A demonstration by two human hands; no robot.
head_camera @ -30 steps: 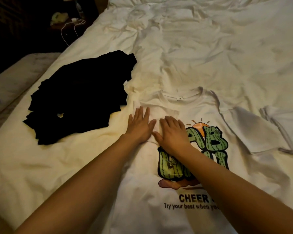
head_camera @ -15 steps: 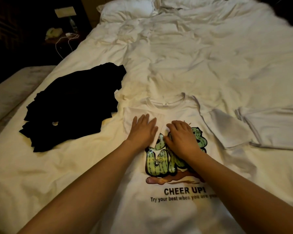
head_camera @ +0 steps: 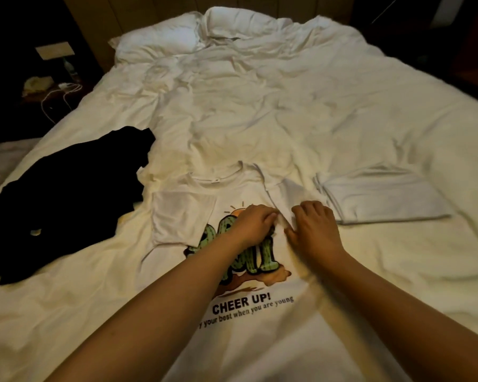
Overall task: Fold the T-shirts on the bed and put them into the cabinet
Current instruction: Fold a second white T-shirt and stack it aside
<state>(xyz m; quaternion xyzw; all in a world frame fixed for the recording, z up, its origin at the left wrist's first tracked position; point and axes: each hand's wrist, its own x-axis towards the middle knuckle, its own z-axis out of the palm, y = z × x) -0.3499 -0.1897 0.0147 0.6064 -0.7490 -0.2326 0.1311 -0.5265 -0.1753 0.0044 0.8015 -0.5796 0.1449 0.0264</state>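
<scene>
Crumpled black T-shirt lies left on the white bed. Middle: white printed cotton T-shirt lies flat, collar pointing away toward the pillows, long axis running near to far. Left hand pinches fabric at its chest; right hand grips its right side, fingers curled. Both hands have moved rightward. Folded white T-shirt lies right.

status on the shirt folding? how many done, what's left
Done: one white shirt folded. In hand: the printed shirt, one sleeve folded in; left hand and right hand work the other sleeve. Left: black shirt unfolded; nothing in the cabinet, which is out of view.
</scene>
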